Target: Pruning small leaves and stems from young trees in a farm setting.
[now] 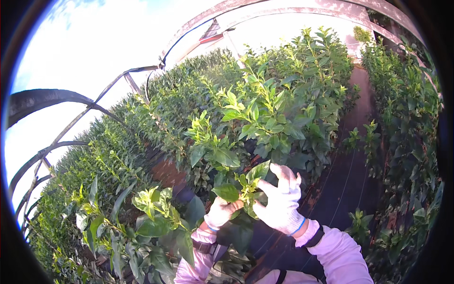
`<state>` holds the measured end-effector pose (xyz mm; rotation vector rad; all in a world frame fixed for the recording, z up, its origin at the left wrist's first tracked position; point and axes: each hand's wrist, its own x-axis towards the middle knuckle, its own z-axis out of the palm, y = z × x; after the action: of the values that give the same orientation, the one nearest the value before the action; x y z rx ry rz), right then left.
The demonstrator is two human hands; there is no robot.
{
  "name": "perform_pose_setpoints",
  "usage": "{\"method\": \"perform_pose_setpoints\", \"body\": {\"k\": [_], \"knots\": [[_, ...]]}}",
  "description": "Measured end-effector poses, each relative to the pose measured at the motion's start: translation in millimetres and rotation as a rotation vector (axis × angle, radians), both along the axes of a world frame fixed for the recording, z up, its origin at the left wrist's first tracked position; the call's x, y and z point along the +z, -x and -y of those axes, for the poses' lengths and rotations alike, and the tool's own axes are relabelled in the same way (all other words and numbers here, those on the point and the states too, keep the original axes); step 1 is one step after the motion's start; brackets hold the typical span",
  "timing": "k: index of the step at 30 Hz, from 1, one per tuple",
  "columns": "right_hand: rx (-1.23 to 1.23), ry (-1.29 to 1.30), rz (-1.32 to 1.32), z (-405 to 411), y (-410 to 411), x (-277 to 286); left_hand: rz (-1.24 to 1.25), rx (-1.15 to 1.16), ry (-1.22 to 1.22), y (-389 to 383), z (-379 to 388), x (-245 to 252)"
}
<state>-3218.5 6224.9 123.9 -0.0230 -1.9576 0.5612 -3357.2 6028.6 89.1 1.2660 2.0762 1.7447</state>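
Observation:
A leafy green shoot (pixel 248 186) with pale young leaves at its tip stands before me. My left hand (pixel 222 211), in a white knit glove with bare fingertips showing, pinches the shoot just below its tip. A broad leaf (pixel 227 192) spreads above those fingers. From the other side my right hand (pixel 283 202), also in a white glove, reaches to the same shoot. Its thumb and forefinger are spread beside the leaves, and the other fingers are raised and slightly curled. Leaves partly hide the contact at the stem.
Dense rows of leafy shrubs (pixel 301 81) grow ahead, with more shrubs (pixel 408 142) at right. Dark ground cover (pixel 340 184) lines the path between them. Curved frame hoops (pixel 49 97) arch at left and overhead. Another leafy branch (pixel 156 213) stands close to my left forearm.

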Motion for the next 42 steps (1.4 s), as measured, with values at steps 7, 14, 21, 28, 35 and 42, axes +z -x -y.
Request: {"method": "perform_pose_setpoints", "body": {"k": [7,14,21,28,35,42], "knots": [[0.152,-0.024,-0.032,-8.8,4.8,-6.7,0.024,-0.074,0.017,-15.3,5.7,7.1],[-0.075,0.035,-0.194,-40.2,-3.6,6.2,-0.108,0.005,0.14,-21.5,16.3,24.3],[0.196,-0.06,-0.044,-15.4,-34.5,25.7,-0.094,0.007,0.094,-32.3,10.1,23.8],[0.082,0.147,-0.176,-38.0,-7.5,-6.7,-0.117,-0.003,0.131,-39.5,3.0,19.4],[0.161,0.056,-0.032,-18.8,-28.3,1.2,-0.287,0.042,0.127,-29.9,10.0,10.1],[0.193,0.101,-0.108,-18.2,-11.1,-18.5,-0.585,0.079,0.209,-34.0,6.9,13.8]]}}
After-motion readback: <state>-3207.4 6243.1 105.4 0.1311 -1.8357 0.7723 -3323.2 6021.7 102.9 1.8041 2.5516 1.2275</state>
